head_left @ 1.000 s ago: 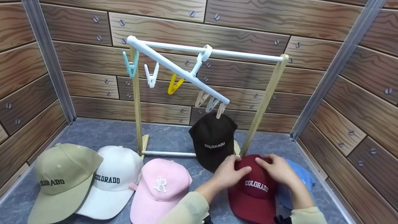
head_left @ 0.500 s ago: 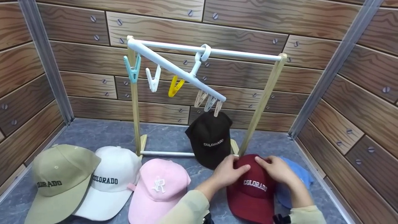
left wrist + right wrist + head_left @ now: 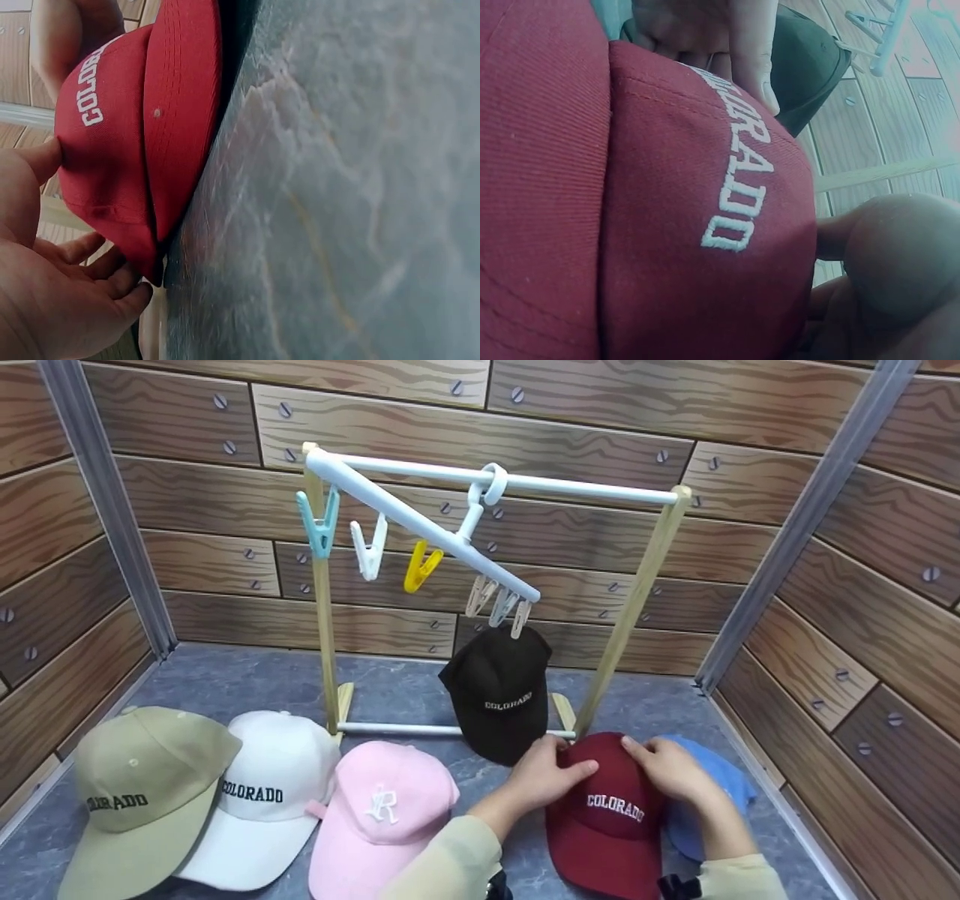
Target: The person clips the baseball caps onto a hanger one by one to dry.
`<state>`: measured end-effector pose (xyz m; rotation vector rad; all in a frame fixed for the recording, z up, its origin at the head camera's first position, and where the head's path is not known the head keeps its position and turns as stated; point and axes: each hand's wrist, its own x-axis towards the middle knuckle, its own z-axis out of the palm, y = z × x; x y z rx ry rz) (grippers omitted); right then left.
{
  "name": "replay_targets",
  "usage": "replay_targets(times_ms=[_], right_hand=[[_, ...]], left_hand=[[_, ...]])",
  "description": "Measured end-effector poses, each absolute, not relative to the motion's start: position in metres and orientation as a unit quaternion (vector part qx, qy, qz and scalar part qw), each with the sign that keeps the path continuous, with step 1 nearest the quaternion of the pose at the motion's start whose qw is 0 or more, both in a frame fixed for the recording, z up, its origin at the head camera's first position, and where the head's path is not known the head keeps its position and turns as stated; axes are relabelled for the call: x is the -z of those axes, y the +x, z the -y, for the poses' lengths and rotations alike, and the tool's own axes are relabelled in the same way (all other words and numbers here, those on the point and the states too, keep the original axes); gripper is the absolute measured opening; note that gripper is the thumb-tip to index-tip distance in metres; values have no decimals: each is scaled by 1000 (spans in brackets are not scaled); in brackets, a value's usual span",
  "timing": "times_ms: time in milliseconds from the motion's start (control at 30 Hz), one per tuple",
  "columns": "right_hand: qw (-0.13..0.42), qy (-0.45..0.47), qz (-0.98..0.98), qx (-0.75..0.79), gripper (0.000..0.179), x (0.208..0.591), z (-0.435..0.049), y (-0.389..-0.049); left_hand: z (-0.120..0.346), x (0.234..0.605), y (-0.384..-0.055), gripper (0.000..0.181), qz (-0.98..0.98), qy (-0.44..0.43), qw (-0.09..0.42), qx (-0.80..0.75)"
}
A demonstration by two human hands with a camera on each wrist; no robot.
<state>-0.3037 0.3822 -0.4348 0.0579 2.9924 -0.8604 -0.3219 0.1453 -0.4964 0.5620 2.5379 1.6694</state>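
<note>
A dark red baseball cap (image 3: 615, 810) with white COLORADO lettering rests on the grey marbled surface at the front right, brim toward me. My left hand (image 3: 540, 776) holds its left side, thumb on the crown and fingers at the lower rim, as the left wrist view shows. On the other side my right hand (image 3: 671, 769) grips the crown, its thumb near the top and its fingers hidden behind. Just behind stands a black cap (image 3: 499, 690), hanging by its top from a clothespin (image 3: 520, 619) on the white hanger bar (image 3: 420, 521).
A wooden rack (image 3: 634, 607) carries the hanger, with teal (image 3: 320, 525), white (image 3: 368, 547) and yellow clips (image 3: 421, 566) on it. Left lie an olive cap (image 3: 161, 757), a white cap (image 3: 281, 757) and a pink cap (image 3: 390, 787). A blue cap (image 3: 686, 825) sits right of the red one.
The black cap and hanger have swung slightly left, while the view has shifted a little. Both hands stay on the red cap, which has hardly moved.
</note>
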Motion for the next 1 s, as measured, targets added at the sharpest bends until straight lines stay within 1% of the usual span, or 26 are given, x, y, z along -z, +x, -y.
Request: replay_targets(times_ms=[100,433,600,833,1000], right_hand=[[16,16,-960,278,61,435,-383,-302],[18,8,-951,310,43,432,-381,-299],[22,10,-942,333,35,433,-381,-297],[31,13,-931,363,32,434,-380,-296],[37,12,-919,393,31,433,-378,-295]], left_hand=[[-147,496,-320,66,-824,175,29,-538],[-151,494,-316,67,-810,165,37,-562],[-151,491,-314,60,-812,168,44,-558],[-149,487,-311,49,-810,164,61,-559],[-150,489,-312,39,-787,161,65,-592]])
